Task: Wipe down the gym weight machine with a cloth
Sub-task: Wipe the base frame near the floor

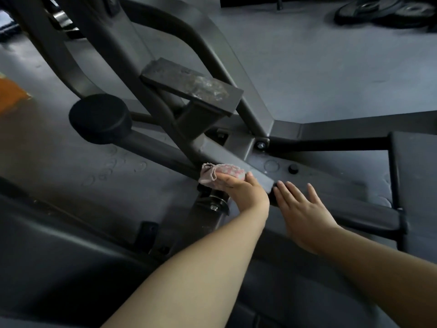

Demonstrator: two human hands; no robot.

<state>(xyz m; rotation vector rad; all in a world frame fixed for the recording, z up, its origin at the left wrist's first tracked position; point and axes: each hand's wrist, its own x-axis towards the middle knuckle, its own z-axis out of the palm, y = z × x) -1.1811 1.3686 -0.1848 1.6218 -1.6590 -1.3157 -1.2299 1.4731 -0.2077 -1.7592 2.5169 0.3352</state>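
The dark grey weight machine frame (236,147) fills the view, its low base beams meeting at a bolted joint. A pale pink, bunched cloth (220,174) lies on the lower beam just left of that joint. My left hand (243,189) grips the cloth and presses it against the beam. My right hand (305,209) hovers or rests flat beside it on the base beam, fingers straight and spread, holding nothing.
A worn rectangular foot plate (191,87) stands above the joint. A round black end cap (100,118) sticks out at the left. Weight plates (387,11) lie on the grey floor at the back right. A bolt (260,145) and a black knob (293,168) sit near the hands.
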